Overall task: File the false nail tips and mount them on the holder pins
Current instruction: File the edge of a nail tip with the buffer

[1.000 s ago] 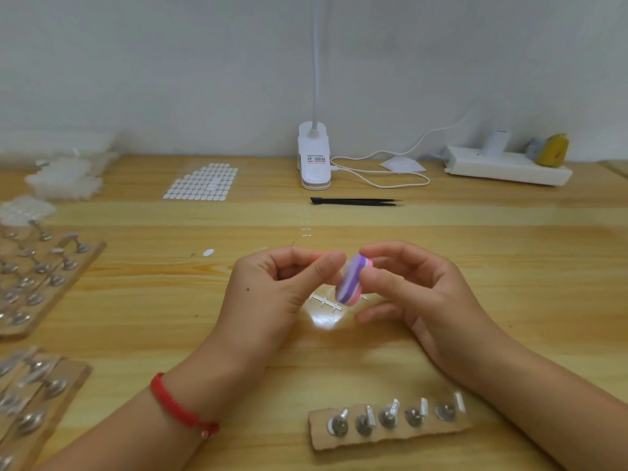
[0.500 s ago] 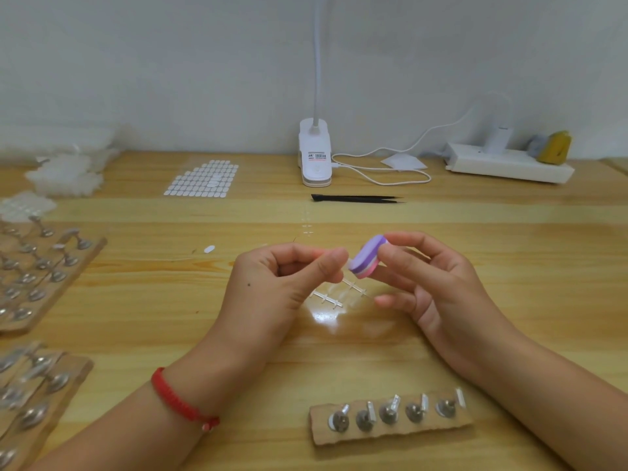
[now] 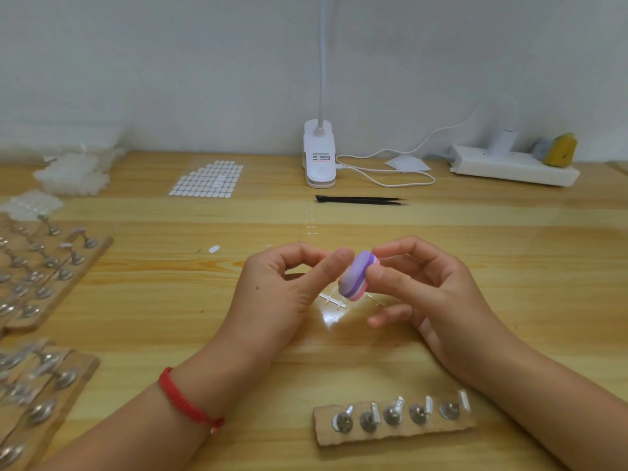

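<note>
Mid-table, head view: my left hand (image 3: pixel 289 283) pinches what I judge a nail tip, too small to see, against the purple file block (image 3: pixel 356 277) my right hand (image 3: pixel 424 294) grips, so filing; next, careful seating on the near holder pins (image 3: pixel 392 413).

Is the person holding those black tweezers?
No, the black tweezers lie on the table by the lamp's clip base, beyond the left hand and the right hand, which pinches a purple file block.
</note>
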Demonstrator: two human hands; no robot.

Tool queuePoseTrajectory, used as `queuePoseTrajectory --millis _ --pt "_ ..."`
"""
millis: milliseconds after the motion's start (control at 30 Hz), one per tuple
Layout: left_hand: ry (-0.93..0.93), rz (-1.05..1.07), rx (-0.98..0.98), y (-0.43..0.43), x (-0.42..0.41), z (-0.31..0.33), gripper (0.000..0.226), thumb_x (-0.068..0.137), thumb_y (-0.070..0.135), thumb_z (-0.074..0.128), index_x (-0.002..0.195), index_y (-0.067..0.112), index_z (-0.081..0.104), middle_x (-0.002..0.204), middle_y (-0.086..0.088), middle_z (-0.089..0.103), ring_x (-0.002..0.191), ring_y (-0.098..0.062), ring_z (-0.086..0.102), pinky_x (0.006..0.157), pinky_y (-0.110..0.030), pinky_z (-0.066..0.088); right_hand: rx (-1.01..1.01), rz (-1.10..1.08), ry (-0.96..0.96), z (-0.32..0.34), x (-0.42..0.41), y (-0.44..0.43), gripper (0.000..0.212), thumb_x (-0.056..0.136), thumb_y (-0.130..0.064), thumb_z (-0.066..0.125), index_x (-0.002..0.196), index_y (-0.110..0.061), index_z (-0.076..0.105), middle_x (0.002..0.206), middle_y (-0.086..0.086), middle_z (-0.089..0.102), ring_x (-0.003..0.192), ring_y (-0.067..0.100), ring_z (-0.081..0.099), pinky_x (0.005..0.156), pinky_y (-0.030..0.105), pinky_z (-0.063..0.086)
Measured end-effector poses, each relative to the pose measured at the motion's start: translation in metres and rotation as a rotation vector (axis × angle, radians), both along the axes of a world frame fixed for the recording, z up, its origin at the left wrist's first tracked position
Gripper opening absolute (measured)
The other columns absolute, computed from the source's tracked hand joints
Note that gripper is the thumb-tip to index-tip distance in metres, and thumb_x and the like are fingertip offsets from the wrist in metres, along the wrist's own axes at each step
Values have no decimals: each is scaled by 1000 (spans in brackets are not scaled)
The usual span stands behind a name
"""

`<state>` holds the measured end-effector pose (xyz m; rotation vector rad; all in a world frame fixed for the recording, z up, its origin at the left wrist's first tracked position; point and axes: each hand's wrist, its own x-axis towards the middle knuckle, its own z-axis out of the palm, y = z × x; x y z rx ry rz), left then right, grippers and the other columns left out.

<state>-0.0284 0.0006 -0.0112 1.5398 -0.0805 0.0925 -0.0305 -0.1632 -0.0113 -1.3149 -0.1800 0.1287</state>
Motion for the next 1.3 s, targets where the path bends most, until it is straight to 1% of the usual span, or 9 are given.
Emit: queuePoseTrajectory --millis 167,333,467,567,733,867,1067,1233,1300 --pt "-21 -9 31 1 0 0 22 61 49 70 54 28 70 57 16 65 59 8 58 57 0 36 59 -26 33 1 2 -3 20 60 -22 78 80 -19 74 84 11 73 77 22 72 48 24 54" --pt "-12 -46 22 2 1 -2 20 59 49 73 65 30 76 73 11 74 69 5 65 62 -1 41 120 -69 72 -1 4 -5 22 64 -22 78 85 -17 74 89 12 74 84 23 73 49 22 54" --pt "10 -97 58 3 -1 -5 22 60 47 76 79 36 77 78 9 75 66 -13 58 63 -12 47 156 -79 81 -1 6 -7 21 69 -20 77 88 -17 72 91 13 73 87 23 73 50 22 54" --pt "30 -119 55 3 -3 -4 23 61 44 76 83 37 77 73 8 74 57 -12 61 59 -17 51 143 -79 69 -2 6 -6 21 65 -24 79 85 -20 75 91 13 73 86 22 73 50 22 54" --pt "20 -91 70 4 -2 -3 21 68 43 72 88 41 75 85 13 75 66 -14 66 66 -24 54 99 -69 40 -3 5 -5 24 64 -23 78 87 -18 74 91 14 73 84 22 72 51 23 54" --pt "-5 -60 27 4 -2 -2 20 64 43 72 83 38 77 86 16 74 73 3 67 60 -6 48 44 -49 -3 -2 4 -3 24 60 -25 80 84 -20 74 88 9 74 76 21 72 51 23 54" --pt "-4 -8 27 4 0 -3 27 53 55 73 73 35 76 76 17 74 63 5 64 58 -5 43 8 -22 -26 -2 4 -3 25 61 -25 84 84 -24 75 91 10 74 73 23 71 56 26 56" --pt "-26 -37 33 5 3 -7 18 70 45 71 81 31 77 85 14 75 79 2 66 68 -4 45 -4 3 -54 -3 3 -2 21 65 -21 84 84 -24 75 90 10 75 79 22 72 60 26 56" --pt "-33 -56 31 5 3 -6 14 75 39 70 83 30 77 86 13 74 79 2 66 68 -4 44 7 2 -47 -3 3 -3 20 65 -21 80 84 -23 75 90 11 75 80 23 73 61 27 57"
